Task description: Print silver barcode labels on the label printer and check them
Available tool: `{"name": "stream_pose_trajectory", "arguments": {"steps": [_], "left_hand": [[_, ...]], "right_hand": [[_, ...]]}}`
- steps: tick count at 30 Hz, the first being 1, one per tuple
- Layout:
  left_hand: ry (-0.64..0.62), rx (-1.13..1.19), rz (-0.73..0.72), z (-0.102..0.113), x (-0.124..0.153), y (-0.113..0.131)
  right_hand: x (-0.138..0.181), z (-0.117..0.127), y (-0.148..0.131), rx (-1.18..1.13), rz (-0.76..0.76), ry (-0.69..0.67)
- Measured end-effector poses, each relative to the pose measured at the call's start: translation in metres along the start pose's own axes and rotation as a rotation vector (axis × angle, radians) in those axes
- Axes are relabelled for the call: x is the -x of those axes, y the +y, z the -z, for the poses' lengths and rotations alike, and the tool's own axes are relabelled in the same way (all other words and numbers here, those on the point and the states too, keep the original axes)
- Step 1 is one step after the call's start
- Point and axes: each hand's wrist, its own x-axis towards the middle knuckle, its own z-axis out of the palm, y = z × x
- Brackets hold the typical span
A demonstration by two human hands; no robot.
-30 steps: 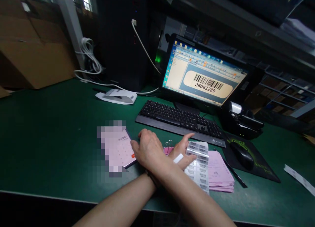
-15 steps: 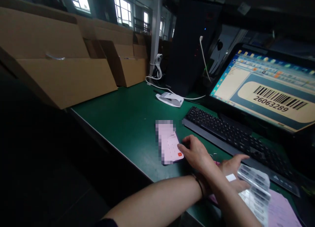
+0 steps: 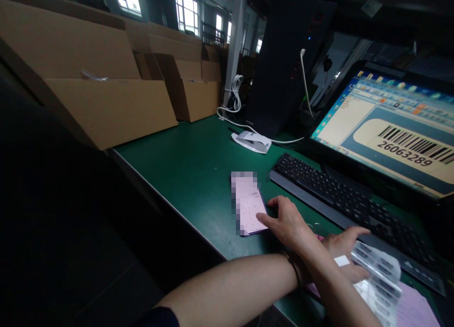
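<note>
My forearms cross, the right one over the left. My right hand (image 3: 287, 220) is open at the near right corner of a phone (image 3: 252, 209). Its thumb touches or hovers just over the lit pink keypad screen, and its fingers rest by the phone's right edge. To the right, partly covered by my right forearm, my left hand (image 3: 336, 246) has its thumb stretched up towards the keyboard. Its other fingers lie against a curled, translucent label sheet (image 3: 379, 279), which it seems to hold. A small white label (image 3: 342, 260) shows on this hand.
Beyond my hands are a black keyboard (image 3: 329, 209) and a monitor (image 3: 400, 128) showing a barcode. A curled white paper strip (image 3: 251, 141), a white cable (image 3: 237, 93) and a dark computer tower (image 3: 280, 72) stand farther back. Cardboard boxes (image 3: 113, 109) line the left. Pink paper (image 3: 413, 305) lies below the sheet.
The view has swung slightly left, so everything sits farther right. My right thumb stays at the phone, where the orange key no longer shows on its screen. My left hand keeps its place by the sheet.
</note>
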Motion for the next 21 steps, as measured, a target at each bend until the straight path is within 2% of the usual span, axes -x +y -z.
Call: {"name": "stream_pose_trajectory", "arguments": {"steps": [4, 8, 15, 21], "left_hand": [[0.045, 0.016, 0.027, 0.002, 0.004, 0.009], [0.016, 0.025, 0.068, 0.005, 0.006, 0.016], [0.013, 0.06, 0.039, 0.007, 0.006, 0.012], [0.017, 0.041, 0.071, 0.008, 0.006, 0.014]], "right_hand": [[0.002, 0.001, -0.002, -0.004, -0.015, 0.003], [0.002, 0.0, -0.006, -0.009, -0.017, 0.005], [0.003, -0.005, -0.016, 0.101, 0.027, 0.013], [0.004, -0.005, -0.02, 0.147, 0.041, -0.005]]}}
